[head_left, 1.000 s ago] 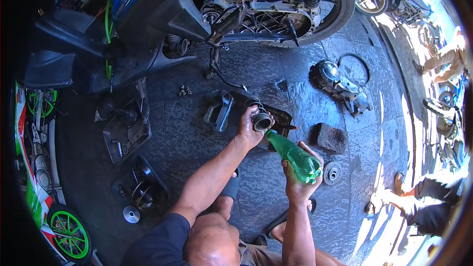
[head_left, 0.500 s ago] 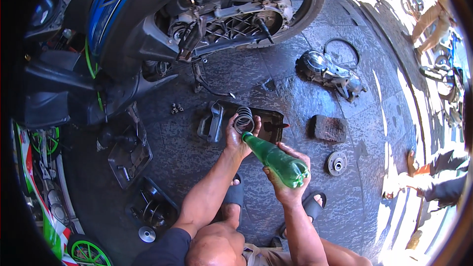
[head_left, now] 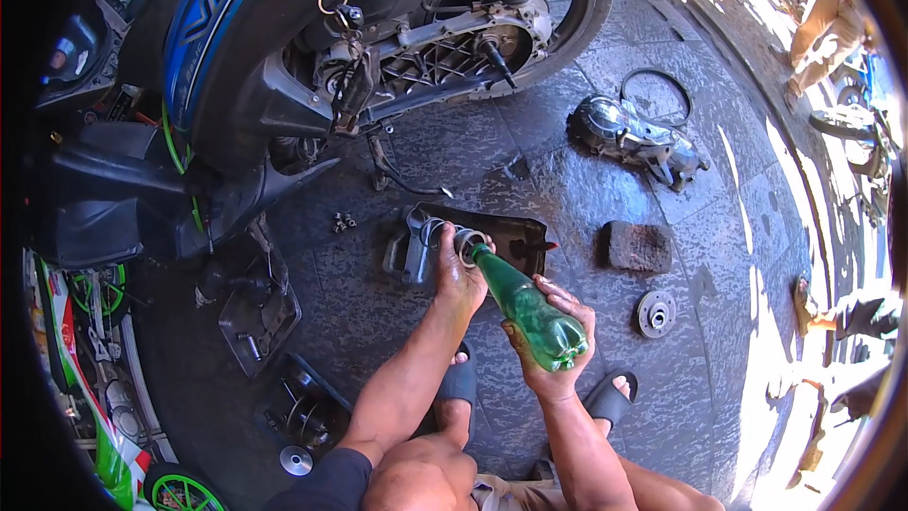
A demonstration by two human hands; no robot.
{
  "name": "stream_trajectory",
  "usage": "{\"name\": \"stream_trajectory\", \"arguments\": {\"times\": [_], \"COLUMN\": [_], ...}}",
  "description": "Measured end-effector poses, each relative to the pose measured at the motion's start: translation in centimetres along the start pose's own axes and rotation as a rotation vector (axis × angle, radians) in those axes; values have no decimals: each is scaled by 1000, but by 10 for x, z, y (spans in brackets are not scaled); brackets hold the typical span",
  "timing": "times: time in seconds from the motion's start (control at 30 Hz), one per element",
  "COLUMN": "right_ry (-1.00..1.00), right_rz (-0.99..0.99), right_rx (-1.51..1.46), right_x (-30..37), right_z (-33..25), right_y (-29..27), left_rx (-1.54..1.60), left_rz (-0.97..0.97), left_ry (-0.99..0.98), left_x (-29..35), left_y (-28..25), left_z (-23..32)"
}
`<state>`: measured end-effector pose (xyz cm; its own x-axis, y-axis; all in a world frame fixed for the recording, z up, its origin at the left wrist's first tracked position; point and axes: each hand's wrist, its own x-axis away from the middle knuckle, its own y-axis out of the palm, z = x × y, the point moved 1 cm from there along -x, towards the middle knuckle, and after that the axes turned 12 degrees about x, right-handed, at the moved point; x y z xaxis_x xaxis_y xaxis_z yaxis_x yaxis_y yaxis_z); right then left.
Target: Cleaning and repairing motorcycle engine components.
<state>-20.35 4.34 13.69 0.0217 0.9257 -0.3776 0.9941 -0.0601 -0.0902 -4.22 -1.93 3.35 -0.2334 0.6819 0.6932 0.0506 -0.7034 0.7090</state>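
My left hand (head_left: 460, 276) is closed around a metal coil spring (head_left: 467, 238), which is tilted with its round end facing me. In my right hand (head_left: 550, 378) is a green plastic bottle (head_left: 526, 301), held near its base with the neck sloping down toward the spring. The bottle's mouth meets the spring's near end; whether it goes inside I cannot tell. Beneath my hands on the floor lies a dark tray-like cover (head_left: 526, 227) with a small red piece at its right edge. Beside it is a grey metal part (head_left: 409, 248).
A blue scooter (head_left: 284, 95) with its exposed drive case stands ahead. On the floor lie an engine cover (head_left: 636, 140), a black belt (head_left: 683, 85), a brick-like block (head_left: 639, 247), a round metal disc (head_left: 654, 313), and a parts tray (head_left: 260, 326). Other people are at the right.
The spring has tipped over to the left in my left hand. The bottle's base has swung slightly left and down, and its neck has shifted slightly right. The whole view has shifted a little.
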Motion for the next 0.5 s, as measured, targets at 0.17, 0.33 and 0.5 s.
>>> {"name": "stream_trajectory", "arguments": {"times": [0.17,0.33,0.5], "right_ry": [14,4,92], "right_rz": [20,23,-39], "right_rx": [71,141,154], "right_x": [-7,-6,-3], "right_z": [2,9,9], "right_y": [-4,-7,-14], "left_rx": [-36,-63,-122], "left_rz": [-88,-73,-121], "left_ry": [121,130,75], "left_x": [9,7,9], "left_y": [12,14,15], "left_z": [-10,-10,-6]}}
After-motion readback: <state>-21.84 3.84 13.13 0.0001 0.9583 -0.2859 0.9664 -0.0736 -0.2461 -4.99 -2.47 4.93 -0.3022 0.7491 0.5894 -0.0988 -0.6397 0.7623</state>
